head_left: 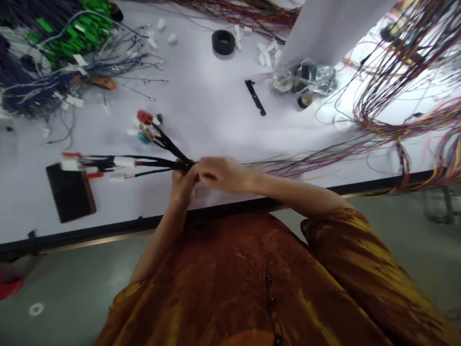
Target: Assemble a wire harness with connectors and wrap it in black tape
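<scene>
I'm seeing my left grip (pixel 183 188) and right grip (pixel 220 174) pressing together, pinching a black wire harness (pixel 162 164) at its junction, near the surface (pixel 209 115) edge; it looks light, floppy, best held there.

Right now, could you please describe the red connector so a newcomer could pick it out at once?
At the table's black front edge, the left hand and right hand hold a black wire harness. Follow its upper branch to the end: the red connector sits above a small blue connector.

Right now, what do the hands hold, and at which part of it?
The left hand and right hand grip a black-sleeved wire harness where its branches join.
</scene>
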A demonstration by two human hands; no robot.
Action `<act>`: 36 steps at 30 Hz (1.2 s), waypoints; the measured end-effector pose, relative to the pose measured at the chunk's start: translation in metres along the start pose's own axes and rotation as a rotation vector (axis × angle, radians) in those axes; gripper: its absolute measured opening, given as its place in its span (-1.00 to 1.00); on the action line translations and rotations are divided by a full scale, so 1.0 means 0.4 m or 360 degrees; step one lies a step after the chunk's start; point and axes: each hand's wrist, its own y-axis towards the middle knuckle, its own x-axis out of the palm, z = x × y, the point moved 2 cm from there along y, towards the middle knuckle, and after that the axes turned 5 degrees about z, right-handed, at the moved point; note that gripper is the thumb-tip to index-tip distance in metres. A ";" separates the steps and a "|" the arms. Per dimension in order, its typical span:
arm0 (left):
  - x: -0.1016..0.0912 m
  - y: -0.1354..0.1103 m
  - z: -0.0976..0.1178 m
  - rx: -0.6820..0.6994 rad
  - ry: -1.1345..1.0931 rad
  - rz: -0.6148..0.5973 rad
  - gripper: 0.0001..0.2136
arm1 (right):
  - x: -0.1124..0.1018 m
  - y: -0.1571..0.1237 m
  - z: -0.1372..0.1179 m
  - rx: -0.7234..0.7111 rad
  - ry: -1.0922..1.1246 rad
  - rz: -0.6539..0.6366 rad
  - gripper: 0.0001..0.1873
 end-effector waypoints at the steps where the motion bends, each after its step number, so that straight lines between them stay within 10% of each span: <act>1: 0.000 0.000 0.001 -0.0101 -0.0124 -0.0024 -0.76 | -0.010 0.006 0.042 0.0200 0.0009 0.0107 -0.82; 6: 0.004 -0.030 0.009 -0.0699 -0.0508 -0.0277 -0.83 | -0.080 0.006 0.252 0.0287 0.0079 0.0374 -0.65; 10: 0.003 -0.062 0.009 -0.0766 -0.0728 -0.0423 -0.89 | -0.207 -0.083 0.433 0.0643 -0.0207 0.0899 -0.86; 14: 0.002 -0.073 -0.010 -0.0744 -0.0852 -0.0223 -0.91 | -0.344 -0.220 0.607 0.1514 -0.0643 0.1333 -0.73; 19: -0.004 -0.091 -0.021 -0.0752 -0.0744 0.0086 -0.70 | -0.403 -0.300 0.690 0.1785 -0.0794 0.1218 -0.69; 26: -0.069 -0.197 0.039 -0.0922 0.0264 -0.0387 -0.83 | -0.308 -0.270 0.493 0.1125 -0.0358 0.1153 -0.94; 32: 0.033 -0.149 0.144 0.0374 0.1092 -0.0540 -0.85 | -0.118 -0.243 0.150 0.0501 0.0341 0.0797 -0.85; 36: 0.102 -0.117 0.168 0.0773 0.1176 -0.0709 -0.83 | -0.050 -0.244 0.049 0.0367 0.0406 0.0665 -0.89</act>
